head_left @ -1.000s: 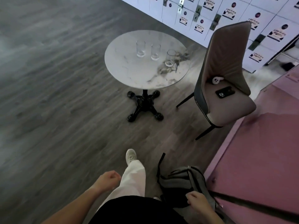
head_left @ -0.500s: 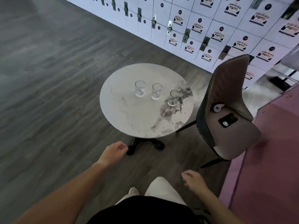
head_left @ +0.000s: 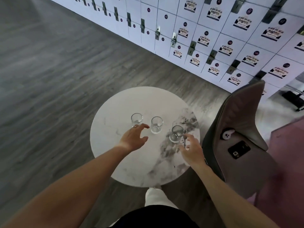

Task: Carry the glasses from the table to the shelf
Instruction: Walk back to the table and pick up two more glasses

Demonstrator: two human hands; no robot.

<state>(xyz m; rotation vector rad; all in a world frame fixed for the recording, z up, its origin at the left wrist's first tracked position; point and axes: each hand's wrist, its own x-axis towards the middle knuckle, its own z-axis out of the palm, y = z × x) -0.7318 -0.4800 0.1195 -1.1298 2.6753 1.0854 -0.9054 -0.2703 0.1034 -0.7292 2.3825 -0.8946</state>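
Three clear empty glasses stand in a row on a round white marble table (head_left: 115, 112): a left glass (head_left: 136, 118), a middle glass (head_left: 156, 124) and a right glass (head_left: 176, 133). My left hand (head_left: 134, 137), with a ring on one finger, hovers open just in front of the left glass, fingers spread toward it. To the right, my right hand (head_left: 191, 149) is open too, its fingertips close beside the right glass; I cannot tell if they touch it. Neither hand holds anything. No shelf is in view.
A grey padded chair (head_left: 236, 132) stands tight against the table's right side, with a black phone (head_left: 238, 149) and a small white object (head_left: 227, 133) on its seat. White lockers (head_left: 213, 38) line the far wall. Grey wood floor spreads to the left.
I have stepped up to the table, which now sits close below me. Both hands rose from beside my legs and reached out over the tabletop toward the outer glasses.
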